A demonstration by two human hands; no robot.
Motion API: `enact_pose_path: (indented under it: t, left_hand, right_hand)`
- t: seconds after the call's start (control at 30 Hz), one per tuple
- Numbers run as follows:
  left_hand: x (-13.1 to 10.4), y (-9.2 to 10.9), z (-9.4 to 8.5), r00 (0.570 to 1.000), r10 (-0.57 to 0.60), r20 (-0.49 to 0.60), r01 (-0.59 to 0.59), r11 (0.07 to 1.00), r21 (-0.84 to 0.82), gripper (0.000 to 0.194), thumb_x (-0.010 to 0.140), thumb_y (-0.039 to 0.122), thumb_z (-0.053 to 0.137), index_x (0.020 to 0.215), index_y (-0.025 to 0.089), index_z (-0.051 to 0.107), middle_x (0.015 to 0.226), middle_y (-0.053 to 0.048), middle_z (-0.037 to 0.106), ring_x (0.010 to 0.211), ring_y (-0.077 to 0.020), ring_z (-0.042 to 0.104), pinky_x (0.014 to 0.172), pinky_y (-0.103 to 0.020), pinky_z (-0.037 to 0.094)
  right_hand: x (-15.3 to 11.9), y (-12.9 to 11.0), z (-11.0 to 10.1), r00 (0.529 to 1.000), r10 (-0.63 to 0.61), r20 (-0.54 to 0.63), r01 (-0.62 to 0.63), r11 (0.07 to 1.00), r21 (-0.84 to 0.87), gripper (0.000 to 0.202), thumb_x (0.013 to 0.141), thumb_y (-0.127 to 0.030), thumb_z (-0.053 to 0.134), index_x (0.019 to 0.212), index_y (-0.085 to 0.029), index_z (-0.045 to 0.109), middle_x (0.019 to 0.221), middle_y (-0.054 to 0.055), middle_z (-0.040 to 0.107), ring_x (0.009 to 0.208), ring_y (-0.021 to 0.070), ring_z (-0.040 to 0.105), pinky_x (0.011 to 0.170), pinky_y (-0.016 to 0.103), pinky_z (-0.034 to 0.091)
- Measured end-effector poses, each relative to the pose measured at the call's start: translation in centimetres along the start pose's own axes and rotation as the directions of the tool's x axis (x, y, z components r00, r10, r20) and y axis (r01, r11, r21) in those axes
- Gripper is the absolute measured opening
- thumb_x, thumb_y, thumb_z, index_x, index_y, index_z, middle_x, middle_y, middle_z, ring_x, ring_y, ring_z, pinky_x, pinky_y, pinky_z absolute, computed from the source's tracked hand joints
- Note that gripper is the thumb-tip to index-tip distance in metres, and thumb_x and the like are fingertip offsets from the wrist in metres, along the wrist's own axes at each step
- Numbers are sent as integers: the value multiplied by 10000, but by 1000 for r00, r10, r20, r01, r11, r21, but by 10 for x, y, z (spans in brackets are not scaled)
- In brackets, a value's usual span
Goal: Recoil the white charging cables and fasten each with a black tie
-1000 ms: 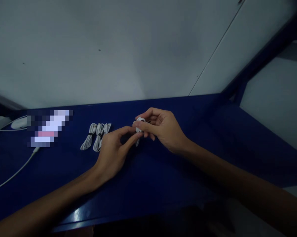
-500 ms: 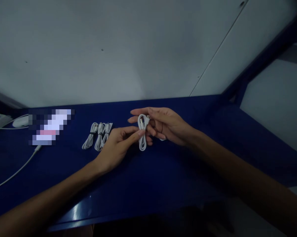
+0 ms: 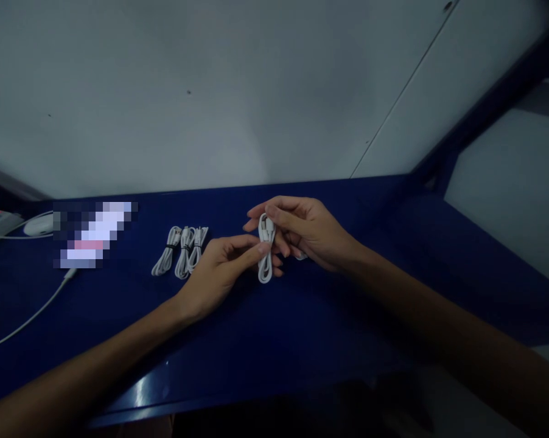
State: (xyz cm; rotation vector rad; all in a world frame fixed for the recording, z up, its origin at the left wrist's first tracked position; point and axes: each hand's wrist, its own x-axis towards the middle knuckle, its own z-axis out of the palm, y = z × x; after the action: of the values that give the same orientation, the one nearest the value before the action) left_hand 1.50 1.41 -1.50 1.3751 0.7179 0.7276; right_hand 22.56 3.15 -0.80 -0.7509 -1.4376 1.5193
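A coiled white USB cable (image 3: 265,267) is held up above the blue table, its plug ends lying at the top of the loop. My left hand (image 3: 222,264) pinches the coil at its middle between thumb and fingers. At the upper end, my right hand (image 3: 308,228) is closed on the cable, thumb at the top of the loop and fingers behind it. Left of my left hand lie three bundled white cables (image 3: 164,258), with dark ties round those that show. A small white piece (image 3: 301,257) peeks out below my right hand, mostly hidden.
A pixelated lit device (image 3: 96,234) lies on the blue table (image 3: 238,365) at left, with a white cord (image 3: 46,304) running from it. Beside it is a white rounded object (image 3: 38,225). A grey panel (image 3: 187,134) rises along the table's back edge.
My right thumb has moved left and onto the top of the coil, and the plug that stuck out to the right now lies in line with the loop. The bundled cables have not moved.
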Motion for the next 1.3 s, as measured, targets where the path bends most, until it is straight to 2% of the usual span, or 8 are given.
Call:
enact_pose_path:
  t: [0.2, 0.43, 0.63, 0.77, 0.9, 1.07, 1.2, 1.3]
  left_hand:
    - [1, -3, -1, 999, -52, -9, 51, 996, -76, 289, 1076, 400, 714, 1164, 150, 829, 1075, -108, 835, 959, -209, 808, 963, -342, 610]
    - [3, -4, -2, 999, -51, -10, 50, 998, -30, 252, 1069, 346, 733, 1174, 128, 800, 1083, -110, 831, 970, -217, 822, 958, -341, 637]
    - [4, -7, -3, 999, -41, 21, 42, 997, -67, 307, 1125, 360, 624, 1193, 119, 802, 1101, -131, 821, 945, -226, 818, 919, -362, 655]
    - [3, -5, -1, 998, -53, 40, 58, 991, -124, 320, 1120, 363, 631, 1203, 103, 798, 1089, -142, 814, 915, -225, 815, 884, -354, 656]
    - [1, -2, 1, 997, -55, 48, 62, 987, -146, 359, 1123, 400, 615, 1139, 92, 799, 1076, -162, 820, 906, -241, 818, 889, -376, 654]
    - [0, -2, 2, 993, -82, 89, 97, 979, -181, 377, 1123, 430, 616, 1194, 95, 772, 1078, -183, 845, 911, -264, 837, 905, -406, 654]
    - [-1, -4, 0, 987, -107, 117, 124, 981, -146, 439, 1126, 428, 614, 1391, 99, 730, 1091, -170, 842, 943, -263, 835, 917, -400, 652]
    - [-1, -5, -1, 988, -106, 111, 119, 986, -119, 449, 1125, 439, 608, 1377, 91, 741, 1081, -175, 837, 932, -269, 833, 907, -408, 653]
  right_hand:
    - [1, 4, -2, 998, -31, -60, 29, 999, -28, 287, 1075, -455, 713, 1140, -199, 823, 1186, 93, 826, 598, 70, 622, 462, 194, 463]
    - [1, 6, -2, 992, -1, -127, 2, 1000, 9, 290, 1061, -446, 730, 1157, -189, 825, 1207, 111, 828, 627, 78, 633, 471, 187, 460]
    - [1, -2, -9, 990, 139, -15, -140, 988, -59, 418, 1003, -455, 811, 1337, -207, 783, 1310, 123, 808, 572, 54, 564, 448, 187, 451]
    - [1, -6, -13, 985, 169, 22, -167, 983, -70, 449, 966, -341, 864, 1383, -203, 766, 1298, 123, 816, 604, 48, 576, 499, 171, 484]
    - [3, -7, -15, 986, 165, 25, -163, 984, -77, 416, 954, -348, 872, 1333, -196, 793, 1219, 118, 834, 622, 69, 605, 505, 186, 496]
    - [5, -14, -22, 986, 67, -151, -89, 985, -145, 358, 932, -444, 883, 1171, -182, 845, 1069, 100, 835, 642, 105, 596, 446, 208, 422]
    - [0, -28, -41, 947, 18, -321, -102, 964, -246, 322, 917, -488, 884, 1048, -194, 869, 1001, 88, 819, 730, 141, 645, 567, 251, 498]
    - [-6, -34, -58, 911, -1, -413, -164, 917, -364, 293, 891, -483, 899, 954, -199, 867, 974, 84, 808, 784, 169, 682, 627, 283, 527]
